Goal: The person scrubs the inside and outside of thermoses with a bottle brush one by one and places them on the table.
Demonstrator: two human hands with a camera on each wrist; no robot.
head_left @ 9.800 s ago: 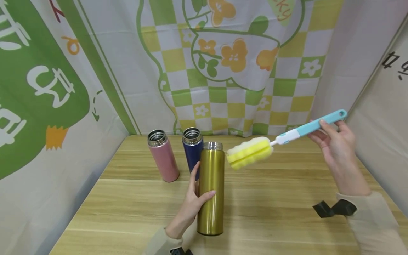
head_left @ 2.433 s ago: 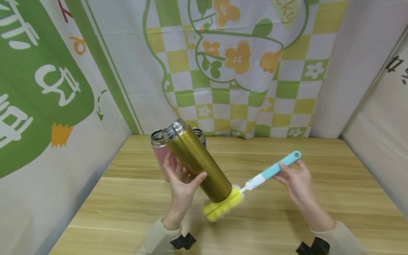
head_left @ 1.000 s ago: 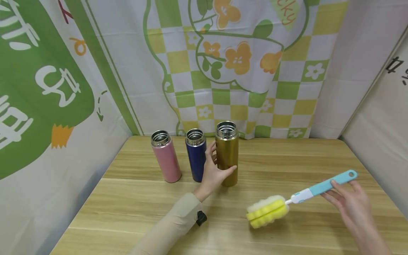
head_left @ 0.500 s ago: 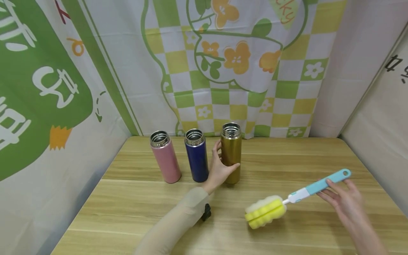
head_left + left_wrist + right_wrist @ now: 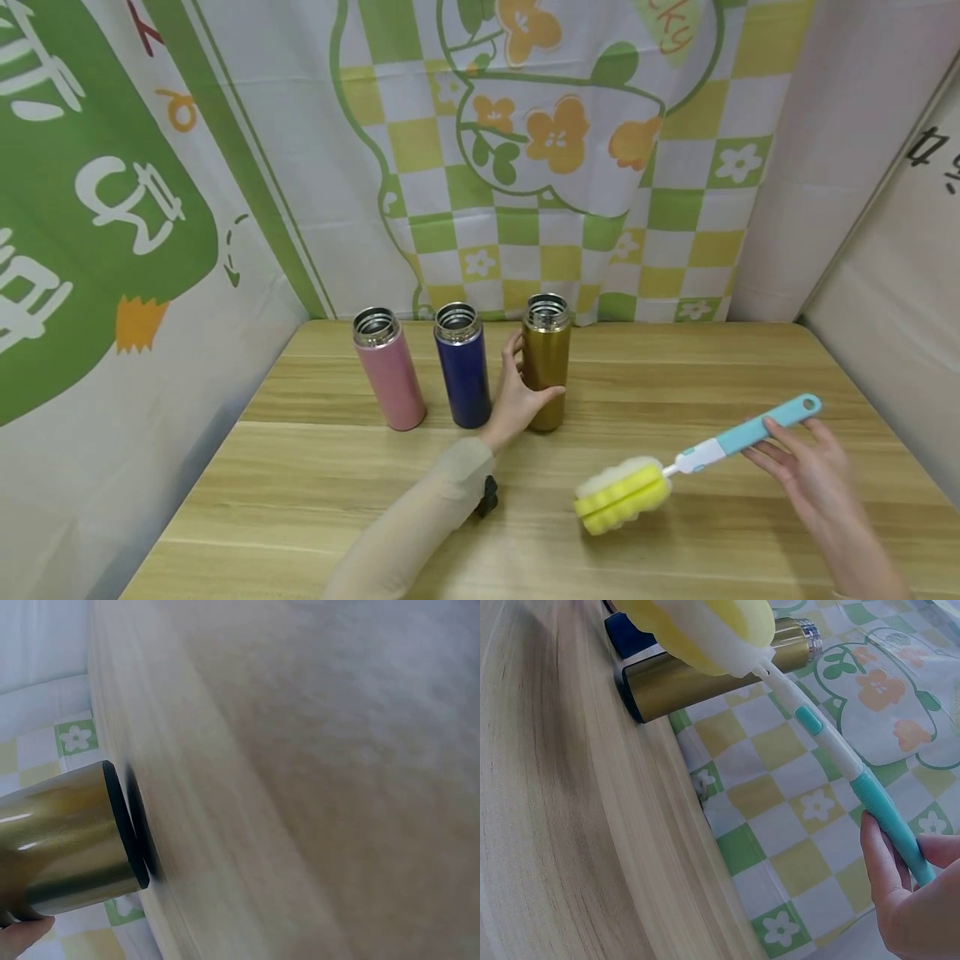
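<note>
My left hand (image 5: 520, 402) grips the lower half of a gold thermos bottle (image 5: 545, 358), thumb across its front and fingers behind its left side. The lidless bottle is upright, its steel mouth facing up. In the left wrist view the gold bottle's dark base (image 5: 126, 825) is right at the wooden tabletop, with a dark shadow beside it. My right hand (image 5: 813, 467) holds a bottle brush (image 5: 701, 456) by its turquoise handle, thumb on top. The brush's yellow and white sponge head (image 5: 624, 496) points left, over the table in front of the gold bottle.
To the left of the gold bottle stand a blue thermos bottle (image 5: 463, 371) and a pink thermos bottle (image 5: 392, 375), both upright and lidless. A checked cloth (image 5: 525, 225) hangs behind the back edge of the wooden table (image 5: 300, 500).
The gold bottle, tilted over the sponge head earlier, has gone upright to the back, right of the blue one. The brush moved right, off the bottle. Over the last half second little shifts.
</note>
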